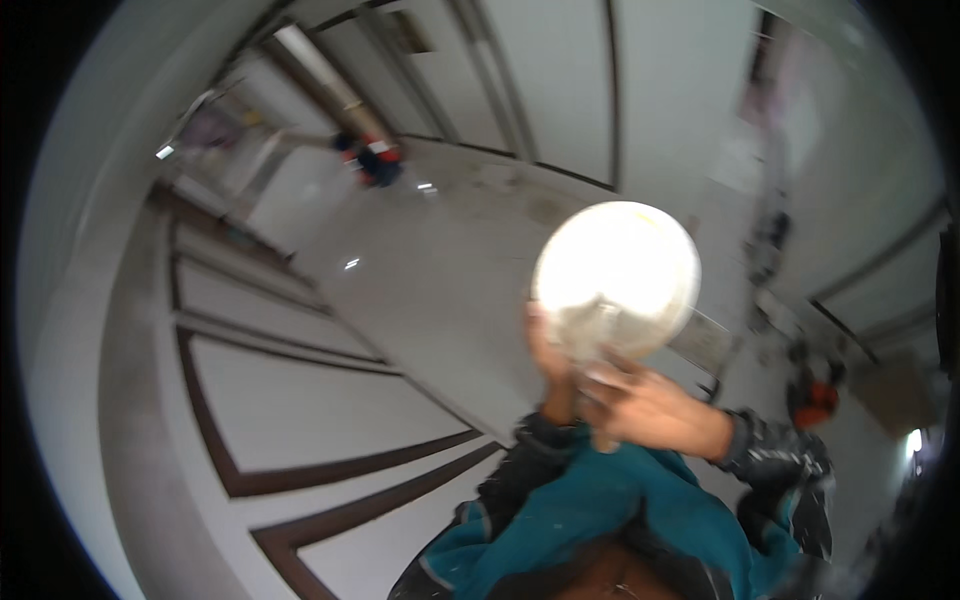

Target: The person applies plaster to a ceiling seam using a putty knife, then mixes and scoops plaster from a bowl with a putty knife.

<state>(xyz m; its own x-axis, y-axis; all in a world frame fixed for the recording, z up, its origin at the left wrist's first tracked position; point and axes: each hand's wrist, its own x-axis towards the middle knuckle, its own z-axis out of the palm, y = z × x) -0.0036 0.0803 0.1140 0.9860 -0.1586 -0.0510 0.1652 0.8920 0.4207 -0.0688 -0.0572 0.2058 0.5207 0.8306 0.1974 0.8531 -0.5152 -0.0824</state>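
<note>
Both hands met at the middle of the view, under a round white disc that looked like a shallow dish or lamp cover seen from its flat side. The right hand came in from the right, its fingers curled up against the lower rim of the disc and closed on it. The left hand sat mostly behind that rim, just to the left of the right fingers; only a strip of it showed, so how far its fingers were open could not be told, though it touched the disc's lower left edge. The disc stood directly above the fingers, bright and washed out (the glare hid any detail on its face).

Below the fingers lay the person's teal jacket with dark cuffs. Beyond the disc stretched a pale, dusty floor, bare in its middle. To the left of the fingers rose a white wall with dark brown trim framing panels. Far above the fingers, white doors lined the room, and a red and blue object, blurred, sat on the floor well apart. An orange and black tool lay to the right of the fingers.
</note>
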